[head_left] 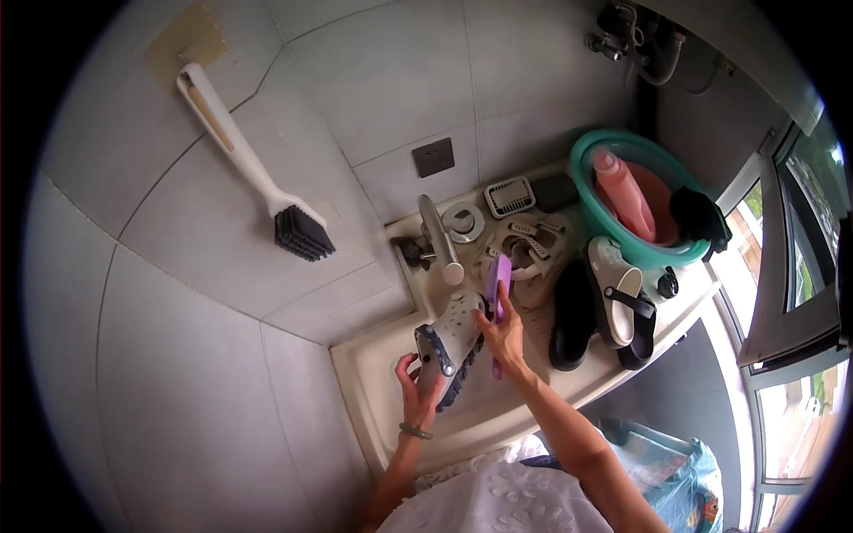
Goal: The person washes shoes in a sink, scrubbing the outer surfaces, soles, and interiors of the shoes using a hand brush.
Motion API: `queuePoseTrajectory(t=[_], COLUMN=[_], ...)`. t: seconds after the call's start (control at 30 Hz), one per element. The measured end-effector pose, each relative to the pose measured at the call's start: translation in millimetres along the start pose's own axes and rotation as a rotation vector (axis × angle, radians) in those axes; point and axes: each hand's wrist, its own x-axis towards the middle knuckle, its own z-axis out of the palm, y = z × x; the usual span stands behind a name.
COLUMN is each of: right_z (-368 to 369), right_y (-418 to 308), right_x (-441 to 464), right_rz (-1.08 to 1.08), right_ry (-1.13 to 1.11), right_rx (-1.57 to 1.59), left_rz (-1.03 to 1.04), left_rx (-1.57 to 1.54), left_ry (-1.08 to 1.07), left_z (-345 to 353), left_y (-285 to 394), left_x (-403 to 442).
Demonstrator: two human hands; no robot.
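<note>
Over the sink basin [373,373] I hold a white clog [458,324] with holes in its upper and a dark strap and sole edge. My left hand [422,395] grips it at the heel end, the fingers partly hidden behind it. In my right hand [505,338] is a purple brush [499,275], its head pointing up and away from me beside the clog's toe. Whether the bristles touch the clog I cannot tell. Just beyond the clog stands the metal faucet [440,240].
White sandals [524,253], another white clog [613,284] and black slippers [573,315] lie on the ledge at right. Behind them a teal basin [591,178] holds a pink bottle [625,195]. A soap dish [509,197] sits by the wall. A long-handled brush [253,164] hangs at left.
</note>
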Motion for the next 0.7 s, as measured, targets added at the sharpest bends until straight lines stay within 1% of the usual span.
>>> queuePoseTrajectory(t=[0.03,0.07,0.13,0.2,0.23,0.27,0.3,0.33,0.37,0.4,0.43,0.47,0.5,0.53,0.57,0.6,0.67,0.7], right_z=[2.8,5.3,7.3,6.7,4.0,-1.8,-8.7,-13.2,-18.7,-22.8,-23.6,-24.4,-25.1,-23.4,-21.8,-18.0,-18.2,-18.3], right_y=[7.2,14.4,15.3,19.5,11.8,-1.7,-16.2,-20.1,-6.4,5.3,12.2,19.0,25.8,31.6,37.3,50.7,46.8,44.4], right_x=[2.5,3.7,2.8,6.3,0.0,-11.9,-25.8,-35.4,-42.0,-54.2,-65.7,-77.0,-87.9,-83.7,-79.6,-56.4,-39.0,-30.5], right_rz=[-0.064,-0.129,-0.125,-0.199,-0.252,-0.252,-0.263,-0.274,-0.392,-0.416,-0.476,-0.536,-0.594,-0.578,-0.561,-0.565,-0.463,-0.413], right_ry=[0.034,0.062,0.072,0.014,0.043,0.041,0.009,-0.026,-0.069,-0.151,-0.213,-0.276,-0.340,-0.320,-0.300,-0.243,-0.225,-0.215], right_rx=[-0.037,-0.077,-0.104,-0.161,-0.251,-0.252,-0.306,-0.360,-0.402,-0.455,-0.462,-0.464,-0.463,-0.507,-0.550,-0.548,-0.535,-0.528], left_rz=[0.018,0.381,0.159,0.199,0.092,-0.015,-0.052,-0.052,-0.093,-0.133,-0.093,-0.093,-0.022,0.047,-0.032,0.049,-0.109,-0.105], left_rx=[0.084,0.523,0.359,0.320,0.213,0.102,0.082,0.080,0.117,0.153,0.145,0.144,0.142,0.140,0.068,0.127,-0.010,-0.008], left_ry=[-0.062,-0.086,-0.104,-0.100,-0.134,-0.168,-0.170,-0.166,-0.133,-0.100,-0.053,-0.056,-0.062,-0.071,-0.075,-0.064,-0.089,-0.090], left_z=[1.6,-2.5,-1.2,-3.9,-4.3,-3.2,-0.6,-1.2,-2.2,-2.4,-1.5,-2.2,-2.1,-0.6,7.6,10.0,13.4,9.4], left_y=[10.1,7.5,-12.6,-22.0,-9.5,2.4,10.1,8.1,3.9,-0.6,-5.5,-10.9,-15.3,-20.1,-6.5,-20.4,-17.3,-26.5], left_x=[-0.1,6.4,7.1,13.4,15.4,16.6,17.2,19.1,21.1,23.2,23.4,23.0,23.4,23.4,18.6,15.8,9.9,10.9])
